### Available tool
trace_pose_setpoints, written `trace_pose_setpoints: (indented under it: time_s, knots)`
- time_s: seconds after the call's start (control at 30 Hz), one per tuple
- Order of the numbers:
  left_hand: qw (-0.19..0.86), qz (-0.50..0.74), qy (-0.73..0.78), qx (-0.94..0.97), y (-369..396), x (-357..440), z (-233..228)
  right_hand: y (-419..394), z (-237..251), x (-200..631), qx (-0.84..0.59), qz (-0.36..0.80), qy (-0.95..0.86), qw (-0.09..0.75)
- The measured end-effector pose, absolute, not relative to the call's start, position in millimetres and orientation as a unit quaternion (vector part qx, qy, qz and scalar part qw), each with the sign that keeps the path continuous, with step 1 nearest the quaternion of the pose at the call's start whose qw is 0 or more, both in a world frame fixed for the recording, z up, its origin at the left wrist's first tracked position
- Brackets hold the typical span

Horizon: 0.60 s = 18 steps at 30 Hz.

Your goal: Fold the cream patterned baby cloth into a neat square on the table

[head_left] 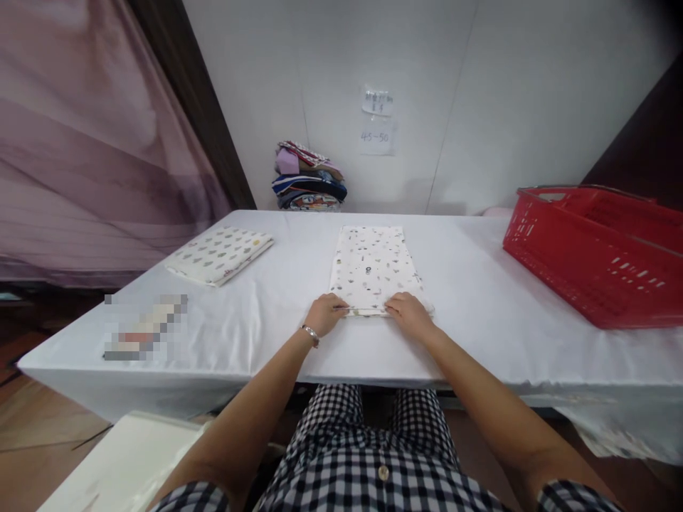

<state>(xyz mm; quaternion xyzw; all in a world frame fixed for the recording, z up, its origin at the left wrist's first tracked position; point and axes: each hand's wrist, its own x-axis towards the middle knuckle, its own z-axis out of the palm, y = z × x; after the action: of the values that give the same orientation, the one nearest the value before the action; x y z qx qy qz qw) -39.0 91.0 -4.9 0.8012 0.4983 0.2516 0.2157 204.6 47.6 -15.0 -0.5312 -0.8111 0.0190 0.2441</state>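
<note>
- nearest the lens, your black-and-white checked clothing (341, 491) fills the bottom center, with a pale flat-topped object (128, 462) at lower left.
- your left hand (326, 314), a bracelet (309, 334) at its wrist, pinches the near edge of a folded patterned cloth (373, 267) toward its left corner.
- your right hand (410, 315) grips the same edge near its right corner, fingers closed on the fabric.
- the cloth lies flat at mid-table on a white tablecloth (267, 341), its length running away from you.
- to your left sits a blurred-out item (141, 334), too pixelated to identify; beyond it, a second folded cloth (221, 256) lies at an angle.
- to your right, a red perforated basket (602, 277) stands on the table, well apart from your hands.
- farthest off, a stack of folded fabrics (309, 181) rises at the table's far edge, before a pale wall (427, 71) bearing a paper sign (378, 136) marked "45-50".
</note>
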Motion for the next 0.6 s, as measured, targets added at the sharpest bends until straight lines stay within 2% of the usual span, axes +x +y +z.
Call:
trace_pose_setpoints:
  time_s: [0.1, 0.2, 0.3, 0.6]
  knots:
    - [0.224, 0.29, 0.505, 0.781, 89.5, -38.9, -2.9, 42.4, -21.0, 204.7, -0.517, -0.009, -0.803, 0.295]
    - [0.146, 0.34, 0.471, 0.801, 83.9, -41.8, -0.5, 37.2, -23.6, 204.3, -0.511, -0.024, -0.784, 0.351]
    - [0.094, 0.315, 0.436, 0.838, 78.8, -46.9, -4.3, 35.6, -24.1, 203.8, -0.499, -0.017, -0.797, 0.341]
    - [0.081, 0.276, 0.406, 0.867, 73.8, -53.2, -16.1, 33.5, -22.4, 205.6, -0.49, 0.011, -0.81, 0.323]
